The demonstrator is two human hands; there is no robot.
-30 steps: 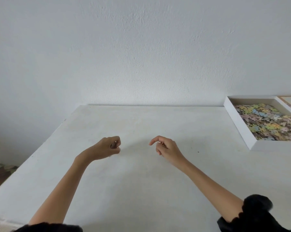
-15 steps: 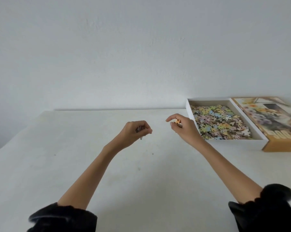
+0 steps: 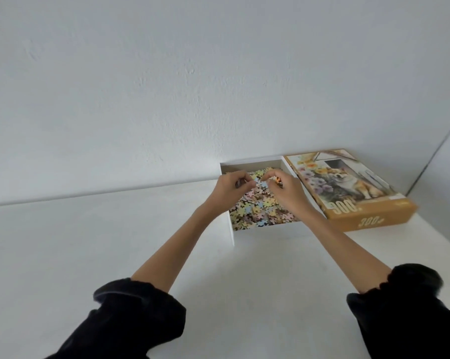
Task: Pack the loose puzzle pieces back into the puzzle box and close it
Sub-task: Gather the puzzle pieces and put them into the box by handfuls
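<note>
The open white puzzle box (image 3: 268, 233) stands against the wall at the back right of the table, filled with pastel puzzle pieces (image 3: 260, 208). Both my hands hover over its far half. My left hand (image 3: 231, 189) has its fingers curled around a small dark piece. My right hand (image 3: 283, 189) pinches an orange piece between thumb and fingers. The box lid (image 3: 348, 190), printed with a dog and flowers, lies face up beside the box on its right.
The white table (image 3: 89, 255) meets a white wall along its back edge. Its right edge runs just past the lid. My black sleeves fill the bottom corners.
Both hands have travelled right from the middle of the table, carrying their pieces, and now sit above the box. My view has swung right, bringing box and lid toward the centre.
</note>
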